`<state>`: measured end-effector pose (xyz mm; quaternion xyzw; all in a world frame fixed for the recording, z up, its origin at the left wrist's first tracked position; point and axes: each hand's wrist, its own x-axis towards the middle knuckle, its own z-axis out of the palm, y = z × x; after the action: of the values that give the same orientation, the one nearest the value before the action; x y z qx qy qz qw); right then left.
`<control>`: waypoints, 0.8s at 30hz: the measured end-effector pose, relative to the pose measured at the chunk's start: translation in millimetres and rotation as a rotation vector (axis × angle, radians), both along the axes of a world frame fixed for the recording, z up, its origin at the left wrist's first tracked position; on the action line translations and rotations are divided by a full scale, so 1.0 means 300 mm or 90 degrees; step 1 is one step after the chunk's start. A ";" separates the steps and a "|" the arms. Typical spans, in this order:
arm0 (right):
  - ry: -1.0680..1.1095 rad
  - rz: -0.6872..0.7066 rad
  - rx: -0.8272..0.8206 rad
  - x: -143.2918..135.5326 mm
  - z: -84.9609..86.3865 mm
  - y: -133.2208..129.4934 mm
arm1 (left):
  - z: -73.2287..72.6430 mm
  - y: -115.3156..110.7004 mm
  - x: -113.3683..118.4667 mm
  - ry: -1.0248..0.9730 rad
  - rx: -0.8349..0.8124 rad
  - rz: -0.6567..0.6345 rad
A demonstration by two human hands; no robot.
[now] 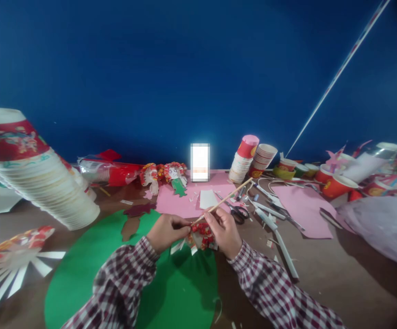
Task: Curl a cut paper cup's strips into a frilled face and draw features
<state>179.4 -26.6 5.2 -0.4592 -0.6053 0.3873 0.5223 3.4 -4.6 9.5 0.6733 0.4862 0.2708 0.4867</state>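
Where right hand (224, 230) overlaps, red piece (206, 234) part-hidden

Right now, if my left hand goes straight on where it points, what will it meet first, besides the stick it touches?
The left hand would most likely meet the right hand, close ahead; the red paper shows slightly lower, but depth is unclear.

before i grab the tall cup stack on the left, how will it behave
The stack of paper cups already leans, so a push would probably tip it. Being thin nested paper, it is likely light for its size, and a hard grip might dent the rims.
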 end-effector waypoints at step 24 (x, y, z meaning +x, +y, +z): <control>0.033 0.062 -0.038 -0.001 0.007 0.014 | -0.009 -0.002 0.017 -0.006 -0.033 -0.009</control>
<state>179.1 -22.5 7.3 -0.4342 -0.6015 0.4421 0.5043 8.6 -5.2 6.7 0.6625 0.4861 0.2580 0.5082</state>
